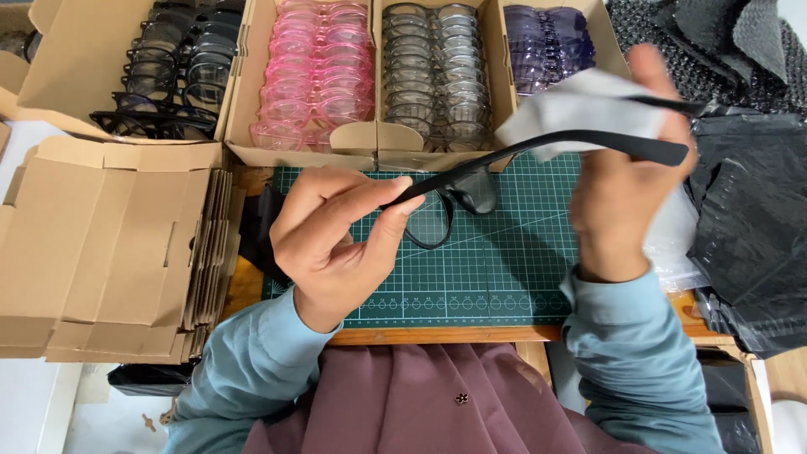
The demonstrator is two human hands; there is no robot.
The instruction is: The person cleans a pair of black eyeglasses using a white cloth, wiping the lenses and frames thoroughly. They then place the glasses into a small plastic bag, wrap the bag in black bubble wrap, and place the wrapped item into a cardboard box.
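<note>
My left hand (336, 240) pinches the front rim of a pair of black-framed glasses (471, 187) above the green cutting mat (504, 269). The glasses' temples stretch to the right. My right hand (618, 181) holds a pale grey cloth (580, 109) wrapped round the far temple, with the near temple (622, 145) crossing in front of the fingers. Both hands hover over the mat.
Four open cardboard boxes line the back: black glasses (168, 67), pink glasses (315, 76), clear grey glasses (437, 71), purple glasses (546, 42). Flat folded cardboard boxes (109, 252) are stacked at left. Black bubble-wrap pouches (740, 202) lie at right.
</note>
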